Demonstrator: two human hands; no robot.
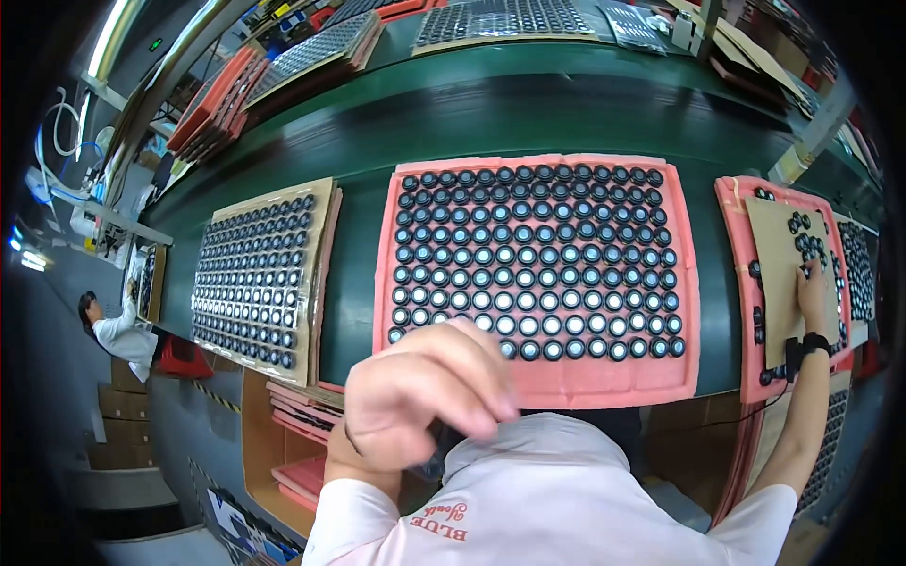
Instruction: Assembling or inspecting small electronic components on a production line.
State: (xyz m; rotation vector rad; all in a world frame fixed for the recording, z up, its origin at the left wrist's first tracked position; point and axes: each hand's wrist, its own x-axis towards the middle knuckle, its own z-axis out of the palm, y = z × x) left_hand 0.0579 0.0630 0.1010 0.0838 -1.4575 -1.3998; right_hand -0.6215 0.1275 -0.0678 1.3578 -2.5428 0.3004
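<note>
A pink foam tray (538, 382) holds rows of small black round parts (481, 278) with pale, shiny tops. My left hand (429, 391) hangs over its near left corner, slightly blurred. Its fingers are loosely bent and apart, and nothing shows in them. Out to the right, my right hand (812, 294) reaches over a brown cardboard sheet (776, 283) lying on another pink tray (746, 231). Its fingers are pinched together at a loose cluster of black round parts (804, 238); the fingertips partly hide the part they grip. A dark band circles the right wrist.
A green bench surface (566, 104) runs behind the trays. To the left stands a stack topped by a plastic-covered tray of parts (255, 274). More filled trays (500, 21) line the far shelf. Stacked pink trays (307, 415) sit below left. A person (123, 330) is at the far left.
</note>
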